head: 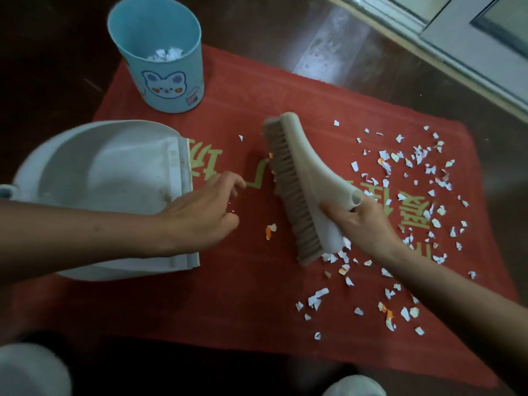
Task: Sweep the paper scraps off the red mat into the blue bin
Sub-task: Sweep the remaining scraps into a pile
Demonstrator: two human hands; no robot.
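A red mat [243,295] is laid on dark floor [51,58]; paper scraps [411,172] are scattered over its right half, and the blue bin [168,78] is stood at its far-left corner. A brush [300,178] is clasped by the fingers of the right hand [360,221]; the fingers of the left hand [205,212] are loosely curled, empty.

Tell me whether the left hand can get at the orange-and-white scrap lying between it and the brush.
Probably yes. The scrap lies on bare red mat just beyond the left hand, with nothing between them; the brush sits on its far side.

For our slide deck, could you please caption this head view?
Right hand holds a brush among paper scraps on the red mat, left hand by the dustpan.
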